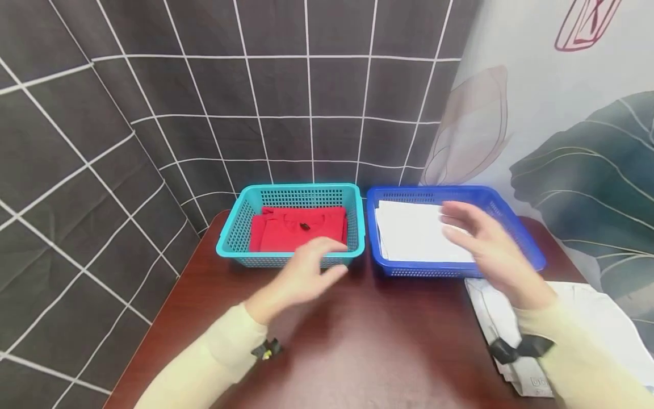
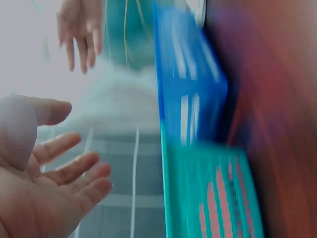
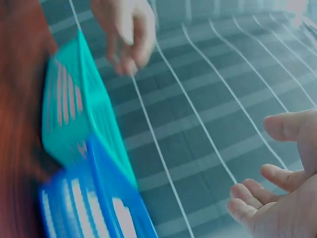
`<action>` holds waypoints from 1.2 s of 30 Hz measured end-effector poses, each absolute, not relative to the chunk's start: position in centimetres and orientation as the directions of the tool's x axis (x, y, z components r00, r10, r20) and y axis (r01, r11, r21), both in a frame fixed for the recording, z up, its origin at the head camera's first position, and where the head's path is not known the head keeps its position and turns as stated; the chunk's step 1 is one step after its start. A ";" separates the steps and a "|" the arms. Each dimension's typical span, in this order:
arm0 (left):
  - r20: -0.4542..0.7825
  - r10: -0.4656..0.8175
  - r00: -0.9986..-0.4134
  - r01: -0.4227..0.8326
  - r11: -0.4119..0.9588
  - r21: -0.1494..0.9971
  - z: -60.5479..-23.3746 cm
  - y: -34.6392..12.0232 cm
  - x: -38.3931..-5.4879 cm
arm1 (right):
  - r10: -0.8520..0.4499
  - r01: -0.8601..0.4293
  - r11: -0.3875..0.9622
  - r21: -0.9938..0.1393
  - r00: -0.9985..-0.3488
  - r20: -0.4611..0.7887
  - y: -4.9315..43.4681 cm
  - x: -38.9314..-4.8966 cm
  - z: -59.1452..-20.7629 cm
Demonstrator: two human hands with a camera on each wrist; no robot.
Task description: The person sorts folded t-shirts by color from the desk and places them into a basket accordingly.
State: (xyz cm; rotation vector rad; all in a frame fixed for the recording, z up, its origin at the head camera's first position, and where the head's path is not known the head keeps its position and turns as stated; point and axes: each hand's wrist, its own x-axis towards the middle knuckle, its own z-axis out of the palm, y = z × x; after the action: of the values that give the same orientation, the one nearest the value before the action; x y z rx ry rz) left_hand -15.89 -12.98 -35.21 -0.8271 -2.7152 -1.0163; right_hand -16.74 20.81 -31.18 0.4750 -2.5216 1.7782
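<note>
My left hand (image 1: 309,271) hovers by the front rim of the turquoise basket (image 1: 230,241), fingers loosely bent and nothing in them. Inside that basket lies a folded red garment (image 1: 301,230) with a small dark tag at its collar. Over the blue basket (image 1: 528,244) is my right hand (image 1: 485,241), slightly blurred, its fingers spread and holding nothing. A stack of folded white cloth (image 1: 416,233) fills much of the blue basket, partly hidden behind the right hand. In the left wrist view the left palm (image 2: 44,198) is bare; the right palm (image 3: 287,203) is too.
The two baskets stand side by side at the back of the brown table (image 1: 357,341). At the right, under my right forearm, lies a white folded fabric or bag (image 1: 587,318). A dark gridded curtain (image 1: 276,85) hangs behind, joined by a patterned pale one (image 1: 536,113).
</note>
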 end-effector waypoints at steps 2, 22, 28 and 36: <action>0.312 0.560 -0.767 0.632 0.580 0.513 -35.6 -10.7 -14.6 | -0.160 -0.253 0.240 -0.937 -0.963 0.219 24.5 -15.5 -31.9; -0.125 0.863 -0.489 0.861 0.501 0.092 -40.9 8.1 -11.5 | 0.248 0.059 0.624 -0.779 -0.960 0.127 44.2 -10.3 -41.8; -0.208 0.816 -0.540 0.831 0.556 0.022 -43.1 12.7 -12.5 | 0.097 0.098 0.833 -0.545 -0.995 -0.030 46.2 -11.6 -43.7; -0.336 0.735 -0.589 0.777 0.629 0.015 -45.4 14.8 -13.1 | 0.027 0.078 0.948 -0.309 -0.986 -0.167 44.6 -12.5 -46.8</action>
State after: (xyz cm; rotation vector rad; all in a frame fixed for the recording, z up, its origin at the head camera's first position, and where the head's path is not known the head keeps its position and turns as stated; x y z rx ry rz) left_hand -13.08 14.82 -45.45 -1.4890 -3.1106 0.2341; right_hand -12.54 44.61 -46.78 -0.0889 -3.2594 0.5283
